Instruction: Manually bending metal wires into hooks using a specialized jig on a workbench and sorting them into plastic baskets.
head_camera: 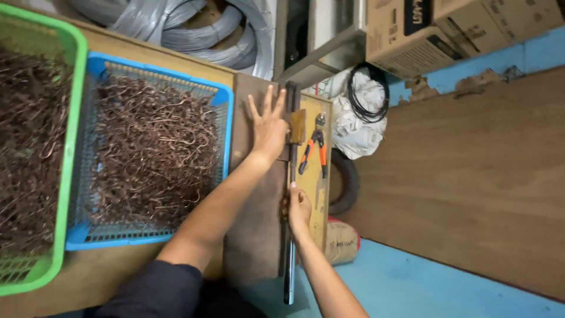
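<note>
Left hand (269, 128) lies flat, fingers spread, on the brown board (254, 224) at the bench's right edge; right hand (298, 209) grips the lever bar (291, 171) — I'd keep that palm planted, pull smoothly.

I count two baskets of bent copper-brown wire, one blue basket (226, 100) and one green basket (73, 70). One pair of orange-handled pliers (315, 152), one long metal bar (291, 194), two cardboard boxes (406, 35) and my two hands.
</note>
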